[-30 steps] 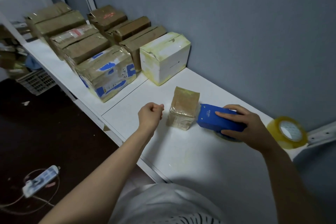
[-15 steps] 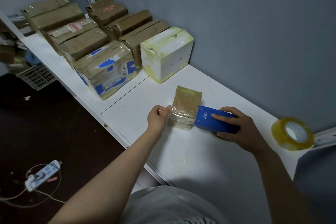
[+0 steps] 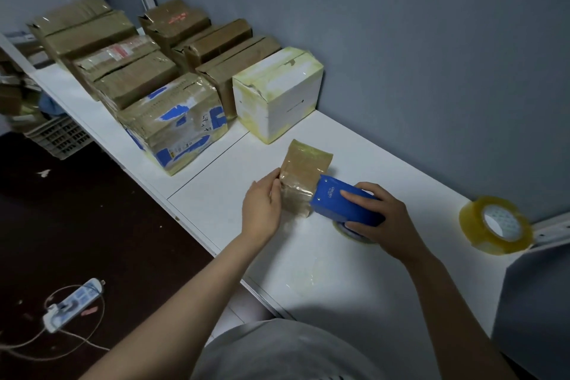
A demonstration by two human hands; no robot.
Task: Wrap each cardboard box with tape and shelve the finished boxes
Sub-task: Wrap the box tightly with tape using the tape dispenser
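The long white shelf board runs from the far left to the near right along the grey wall. Its far-left stretch is filled by a double row of taped brown boxes. That row ends in a blue-printed carton and a white box with yellowish tape against the wall. The small cardboard box, already glossy with tape, stands on the open stretch just in front of those, directly between the two hands. Its long axis points away from the person toward the wall, tilted slightly to the right. The right hand is wrapped around the blue tape dispenser, forefinger laid along its top. The dispenser's nose touches the box's near right side, so the dispenser lies across the box's long axis. The left hand holds the opposite, left side of the box, fingers and thumb closed lightly on its edge to steady it. Both hands touch the box or reach it through the tool, the left directly. The next pull of tape would likely travel from right to left across the box's short width, with the left hand as the brace. A spare roll of clear tape stands on edge well off to the right.
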